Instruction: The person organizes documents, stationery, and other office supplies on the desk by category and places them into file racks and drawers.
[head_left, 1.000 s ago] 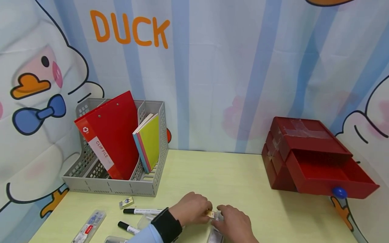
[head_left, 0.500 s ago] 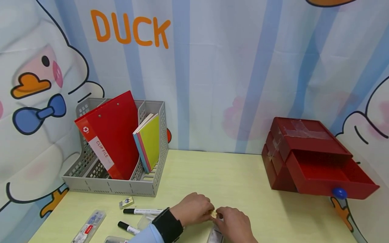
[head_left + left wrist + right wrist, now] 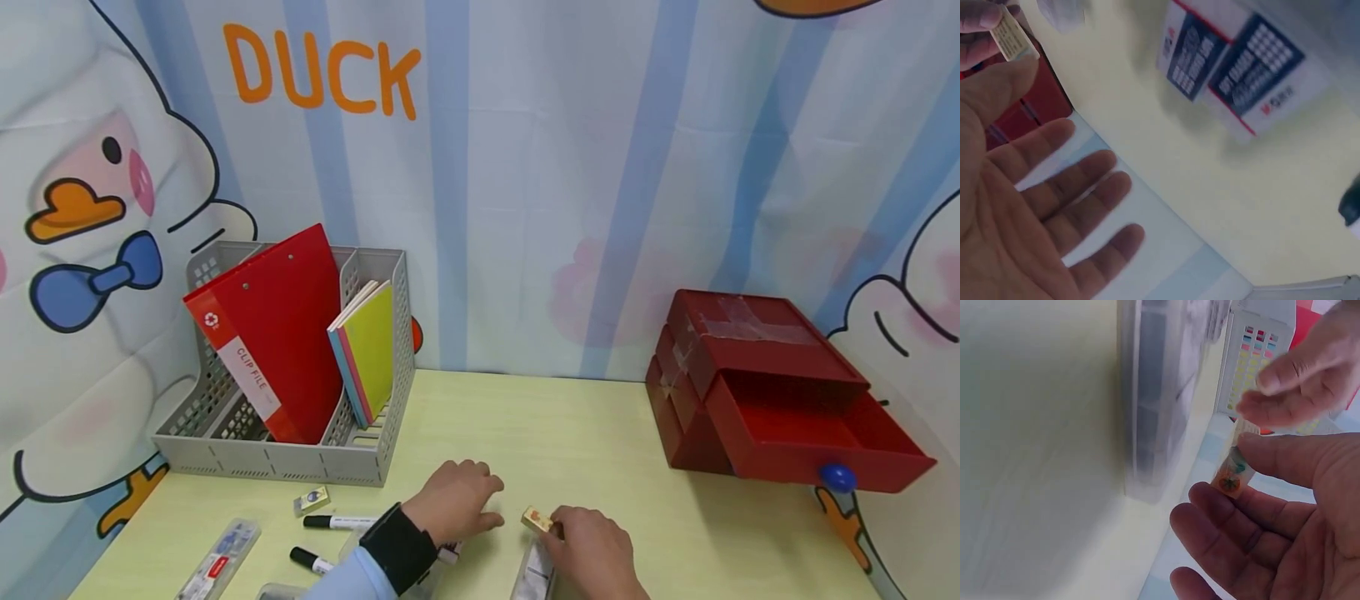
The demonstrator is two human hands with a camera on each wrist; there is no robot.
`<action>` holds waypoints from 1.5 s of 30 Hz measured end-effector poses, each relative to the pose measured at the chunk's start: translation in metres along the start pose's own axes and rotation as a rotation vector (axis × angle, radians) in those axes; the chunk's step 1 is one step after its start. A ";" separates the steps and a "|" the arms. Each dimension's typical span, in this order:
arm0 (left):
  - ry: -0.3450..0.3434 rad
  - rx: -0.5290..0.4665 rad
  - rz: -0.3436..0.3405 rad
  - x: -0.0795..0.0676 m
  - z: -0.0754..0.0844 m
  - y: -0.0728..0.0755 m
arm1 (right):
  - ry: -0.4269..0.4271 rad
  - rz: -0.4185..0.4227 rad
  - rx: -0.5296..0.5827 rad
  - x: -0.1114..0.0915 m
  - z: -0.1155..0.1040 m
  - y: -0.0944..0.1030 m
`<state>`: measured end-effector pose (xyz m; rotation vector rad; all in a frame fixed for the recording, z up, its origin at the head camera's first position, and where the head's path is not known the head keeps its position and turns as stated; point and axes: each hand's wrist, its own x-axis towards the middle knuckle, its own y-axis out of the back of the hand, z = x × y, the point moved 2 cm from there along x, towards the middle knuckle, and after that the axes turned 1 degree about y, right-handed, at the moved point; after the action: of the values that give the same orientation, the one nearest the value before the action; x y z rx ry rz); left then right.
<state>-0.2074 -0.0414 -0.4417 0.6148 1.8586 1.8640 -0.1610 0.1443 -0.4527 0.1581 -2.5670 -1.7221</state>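
My right hand [image 3: 596, 550] pinches a small yellow eraser [image 3: 537, 520] between thumb and fingers; in the right wrist view, an orange print shows on the eraser's end [image 3: 1231, 481]. Below that hand lies a long clear plastic case [image 3: 534, 573]. To the left, my left hand [image 3: 454, 503] is held with its fingers spread and nothing in them. White-and-navy printed blocks [image 3: 1235, 69] sit on the table beneath it, partly hidden by the hand and wrist in the head view.
Two black-capped markers, one marker [image 3: 330, 522] farther back, a second eraser [image 3: 311, 500] and a clear pencil case [image 3: 219, 560] lie at left. A grey file rack [image 3: 277, 461] stands behind them. At right, a red drawer box [image 3: 750, 333] has its top drawer pulled out.
Both hands were together at the eraser. My left hand has let go and moved left, its fingers spreading, while my right hand keeps the eraser.
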 end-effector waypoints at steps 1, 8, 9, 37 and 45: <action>0.028 0.011 0.000 -0.001 -0.003 0.000 | -0.005 0.010 -0.001 0.000 0.001 0.002; 0.288 -0.049 -0.065 -0.009 -0.023 0.005 | -0.021 0.107 0.005 0.000 0.013 0.018; 0.309 -0.059 -0.070 -0.011 -0.026 0.006 | -0.026 0.122 0.005 0.000 0.015 0.021; 0.380 -0.157 -0.158 -0.011 -0.041 0.005 | -0.279 0.542 -0.087 0.005 0.072 0.174; 0.361 -0.153 -0.140 -0.012 -0.040 0.007 | -0.350 0.480 -0.049 0.007 0.111 0.193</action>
<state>-0.2214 -0.0806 -0.4349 0.0959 1.8894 2.1016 -0.1895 0.3186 -0.3163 -0.7598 -2.4790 -1.7302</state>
